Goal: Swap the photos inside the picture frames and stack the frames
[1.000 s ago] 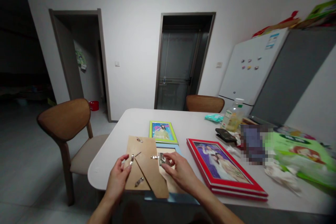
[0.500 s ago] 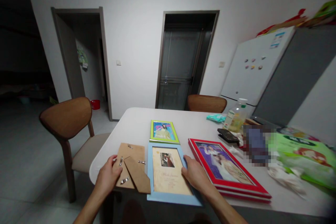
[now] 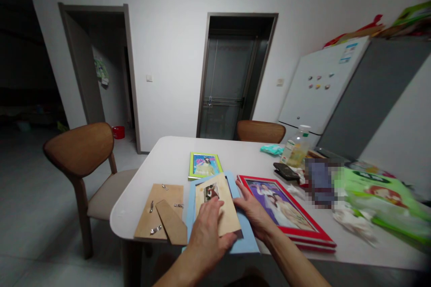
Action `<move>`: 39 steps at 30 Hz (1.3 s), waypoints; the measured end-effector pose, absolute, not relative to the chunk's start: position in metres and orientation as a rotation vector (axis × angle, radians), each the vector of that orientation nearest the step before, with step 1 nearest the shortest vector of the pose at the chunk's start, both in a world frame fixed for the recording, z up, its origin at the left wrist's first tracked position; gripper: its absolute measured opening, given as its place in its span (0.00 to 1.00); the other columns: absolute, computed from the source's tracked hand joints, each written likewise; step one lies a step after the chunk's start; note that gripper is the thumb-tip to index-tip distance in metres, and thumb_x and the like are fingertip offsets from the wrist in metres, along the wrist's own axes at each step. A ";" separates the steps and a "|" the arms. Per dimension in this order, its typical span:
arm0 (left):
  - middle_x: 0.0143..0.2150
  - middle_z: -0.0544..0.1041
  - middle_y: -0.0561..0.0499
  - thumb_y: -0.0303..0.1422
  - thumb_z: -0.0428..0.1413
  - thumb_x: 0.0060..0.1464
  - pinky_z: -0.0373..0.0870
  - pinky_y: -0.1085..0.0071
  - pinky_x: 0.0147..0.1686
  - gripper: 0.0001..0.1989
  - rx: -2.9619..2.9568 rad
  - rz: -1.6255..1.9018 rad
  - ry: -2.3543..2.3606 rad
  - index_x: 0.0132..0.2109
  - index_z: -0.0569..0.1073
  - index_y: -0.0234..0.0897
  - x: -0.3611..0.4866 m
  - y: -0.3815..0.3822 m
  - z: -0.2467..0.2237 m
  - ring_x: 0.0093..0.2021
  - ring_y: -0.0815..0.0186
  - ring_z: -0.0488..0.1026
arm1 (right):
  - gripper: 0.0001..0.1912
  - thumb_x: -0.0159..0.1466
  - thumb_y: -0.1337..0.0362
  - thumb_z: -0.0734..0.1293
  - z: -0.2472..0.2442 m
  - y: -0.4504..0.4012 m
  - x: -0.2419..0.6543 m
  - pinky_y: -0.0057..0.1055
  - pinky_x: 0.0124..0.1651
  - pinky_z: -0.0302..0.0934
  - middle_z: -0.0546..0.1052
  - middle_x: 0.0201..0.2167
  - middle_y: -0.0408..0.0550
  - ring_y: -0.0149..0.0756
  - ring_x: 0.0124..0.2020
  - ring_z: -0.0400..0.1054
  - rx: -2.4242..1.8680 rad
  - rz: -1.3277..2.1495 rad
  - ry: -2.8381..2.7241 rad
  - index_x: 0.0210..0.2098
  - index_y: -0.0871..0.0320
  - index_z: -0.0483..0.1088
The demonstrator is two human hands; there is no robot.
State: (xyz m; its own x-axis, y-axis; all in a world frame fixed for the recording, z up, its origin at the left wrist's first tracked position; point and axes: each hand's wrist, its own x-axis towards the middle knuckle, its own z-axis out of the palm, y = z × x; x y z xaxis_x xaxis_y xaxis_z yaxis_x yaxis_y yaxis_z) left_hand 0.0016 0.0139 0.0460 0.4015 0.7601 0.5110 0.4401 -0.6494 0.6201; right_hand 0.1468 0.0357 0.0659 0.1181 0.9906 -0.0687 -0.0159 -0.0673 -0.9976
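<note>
Working right of the brown rectangular fibreboard panel (image 3: 171,192), flat on the desk (image 3: 168,152): left hand (image 3: 204,229) has fingers slightly spread on the cream printed sheet (image 3: 227,217); can't tell if pinched. Handle edges, off the photo (image 3: 210,191). Sheet's skewed over the light-blue rectangular frame (image 3: 248,241); right hand (image 3: 258,216) holds its right side. Brace there, don't flex the sheet.

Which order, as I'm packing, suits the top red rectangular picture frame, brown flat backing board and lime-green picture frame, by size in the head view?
Top red frame
Brown backing board
Lime-green frame (farther away)
</note>
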 end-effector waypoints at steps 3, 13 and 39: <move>0.45 0.68 0.46 0.21 0.48 0.40 0.63 0.62 0.46 0.26 2.326 1.236 1.000 0.50 0.60 0.37 -0.002 0.014 0.054 0.46 0.61 0.64 | 0.37 0.50 0.63 0.61 0.059 0.041 0.153 0.27 0.25 0.61 0.73 0.30 0.47 0.31 0.23 0.67 -1.336 1.118 -1.141 0.57 0.60 0.43; 0.42 0.70 0.46 0.31 0.46 0.48 0.65 0.63 0.42 0.15 1.937 1.350 1.617 0.45 0.62 0.35 -0.089 0.032 0.037 0.43 0.60 0.68 | 0.25 0.53 0.67 0.57 0.018 0.060 0.176 0.31 0.43 0.56 0.71 0.41 0.62 0.40 0.39 0.66 -1.992 0.253 -1.692 0.49 0.72 0.59; 0.52 0.64 0.41 0.33 0.52 0.44 0.54 0.53 0.51 0.22 2.493 0.893 1.571 0.49 0.64 0.34 -0.090 0.022 0.009 0.53 0.54 0.58 | 0.23 0.52 0.66 0.58 0.012 0.059 0.110 0.28 0.37 0.60 0.72 0.36 0.52 0.33 0.31 0.67 -1.608 0.493 -1.665 0.47 0.63 0.62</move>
